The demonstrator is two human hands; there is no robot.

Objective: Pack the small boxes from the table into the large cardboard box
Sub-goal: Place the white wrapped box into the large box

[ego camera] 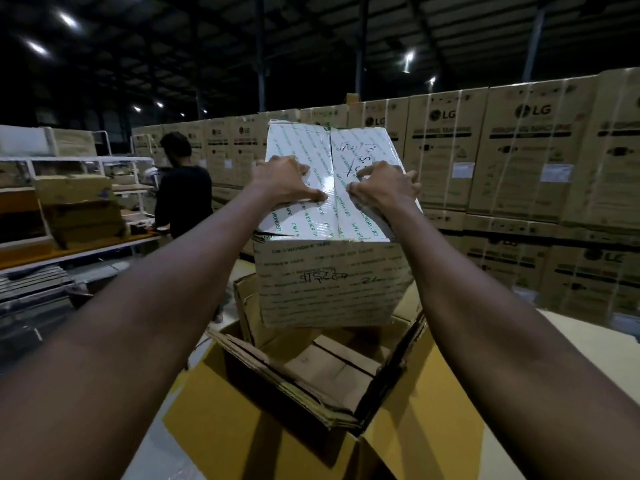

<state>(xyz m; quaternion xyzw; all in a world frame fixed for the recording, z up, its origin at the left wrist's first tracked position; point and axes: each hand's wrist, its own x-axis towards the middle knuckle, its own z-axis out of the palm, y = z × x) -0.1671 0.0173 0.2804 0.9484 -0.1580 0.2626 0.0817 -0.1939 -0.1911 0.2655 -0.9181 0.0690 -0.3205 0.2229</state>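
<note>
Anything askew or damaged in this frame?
Yes. The taped box under the left hand and right hand is tilted over the open large cardboard box, and its upper front edge is ragged. Flattened cardboard sheets lean crookedly inside that box.

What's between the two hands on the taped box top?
Only the centre seam of the taped box, between left hand and right hand; head view.
</note>
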